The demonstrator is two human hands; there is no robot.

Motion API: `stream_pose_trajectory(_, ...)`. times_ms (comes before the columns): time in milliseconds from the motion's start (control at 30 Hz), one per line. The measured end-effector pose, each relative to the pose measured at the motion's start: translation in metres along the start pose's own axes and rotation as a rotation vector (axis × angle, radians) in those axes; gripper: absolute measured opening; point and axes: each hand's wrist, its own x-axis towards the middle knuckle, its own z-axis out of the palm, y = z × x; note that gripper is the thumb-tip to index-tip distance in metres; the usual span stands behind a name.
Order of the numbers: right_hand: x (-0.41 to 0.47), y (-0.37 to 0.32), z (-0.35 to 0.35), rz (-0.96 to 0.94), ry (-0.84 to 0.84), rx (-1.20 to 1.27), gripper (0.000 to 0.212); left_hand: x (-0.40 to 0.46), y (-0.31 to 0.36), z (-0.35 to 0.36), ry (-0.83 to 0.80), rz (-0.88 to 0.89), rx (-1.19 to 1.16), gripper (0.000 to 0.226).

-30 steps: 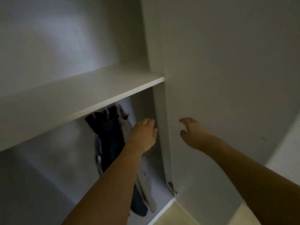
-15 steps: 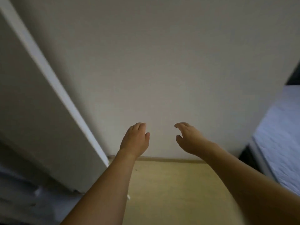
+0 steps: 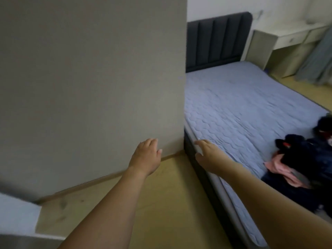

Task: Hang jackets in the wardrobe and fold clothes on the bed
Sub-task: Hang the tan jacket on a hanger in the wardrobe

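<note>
both hands were held open and empty at frame centre: left hand [image 3: 145,155], right hand [image 3: 208,154]. clothes [image 3: 303,164] were piled at right edge on bed [image 3: 239,105].

The bed [image 3: 242,108] wears a lavender quilted cover, its headboard [image 3: 215,40] charcoal with ribs; dark navy and pink clothes [image 3: 301,169] lie on it.

Two bare forearms, no sleeves

The left hand [image 3: 145,157] and right hand [image 3: 208,153] wear no gloves, rings or watch; both arms show bare from wrist to frame edge.
</note>
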Motion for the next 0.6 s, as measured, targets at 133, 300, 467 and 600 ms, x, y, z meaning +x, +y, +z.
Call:
stream_pose_trajectory(133,-0.019,0.123,-0.054,0.121,0.07,0.055,0.05,0.047,0.129,0.032,0.015,0.115,0.004,0.048)
stream_pose_trajectory(300,-0.05,0.268,-0.111,0.173,0.058,0.115,0.051,0.081,0.275,0.079,0.01,0.206,-0.037,0.043)
stream_pose_trajectory(467,-0.071,0.374,-0.155,0.237,0.016,0.157,0.05,0.104,0.361,0.122,-0.107,0.189,-0.049,0.042)
stream_pose_trajectory(600,-0.077,0.453,-0.179,0.313,0.051,0.178,0.05,0.145,0.413,0.161,-0.174,0.173,-0.068,0.042)
